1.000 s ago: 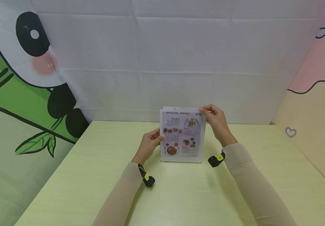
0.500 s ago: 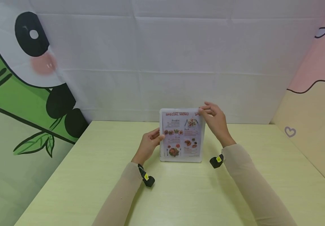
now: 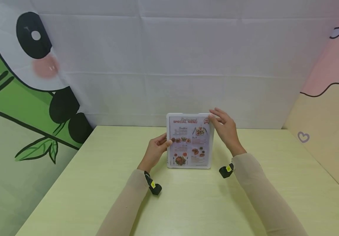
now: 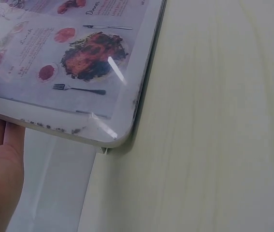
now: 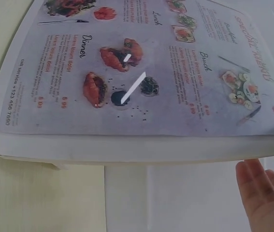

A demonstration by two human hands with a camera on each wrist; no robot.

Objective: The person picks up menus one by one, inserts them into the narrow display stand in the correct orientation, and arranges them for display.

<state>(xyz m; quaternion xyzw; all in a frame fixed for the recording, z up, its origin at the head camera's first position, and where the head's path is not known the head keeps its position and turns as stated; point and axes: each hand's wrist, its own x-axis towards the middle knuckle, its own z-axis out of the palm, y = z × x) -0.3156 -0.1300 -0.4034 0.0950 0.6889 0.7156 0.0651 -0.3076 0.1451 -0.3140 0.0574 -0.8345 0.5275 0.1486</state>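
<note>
A white-rimmed menu holder (image 3: 188,166) stands upright on the table, leaning slightly back, with a printed menu sheet (image 3: 184,152) behind its clear front. The heading "Restaurant Special Menu" shows near the top. My left hand (image 3: 153,150) grips the holder's left edge, thumb on the front and fingers behind. In the left wrist view, that hand (image 4: 1,169) is at the scuffed edge. My right hand (image 3: 225,127) is at the top right corner, thumb over the front. Its fingers reach behind the edge in the right wrist view, where the hand (image 5: 267,198) is partly cut off.
The pale yellow-green table (image 3: 187,203) spreads around the holder. Close behind it hangs a creased white cloth backdrop (image 3: 187,59). Cartoon-printed panels flank the table, a green one (image 3: 22,91) on the left and a pink and cream one (image 3: 323,121) on the right.
The menu sheet has slid down inside the holder; its upper heading, cut off before, now shows whole. My right hand has shifted slightly, fingers lifting at the top corner. The left hand has stayed put.
</note>
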